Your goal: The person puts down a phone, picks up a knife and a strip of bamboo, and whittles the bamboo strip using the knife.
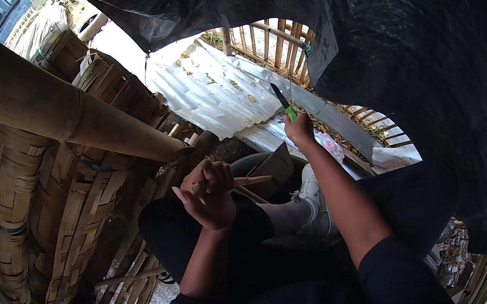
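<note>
Knife [283, 101] juts beyond the right hand [299, 129], closed round its handle [291, 113]; left hand [207, 192] half-curled, contents unclear.

Dim foreground, glaring daylight beyond

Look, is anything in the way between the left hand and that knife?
Nothing visible stands between the left hand and the green-handled knife in the right hand. The white lace-up shoe seems lower down, and the corrugated sheet lies beyond.
</note>
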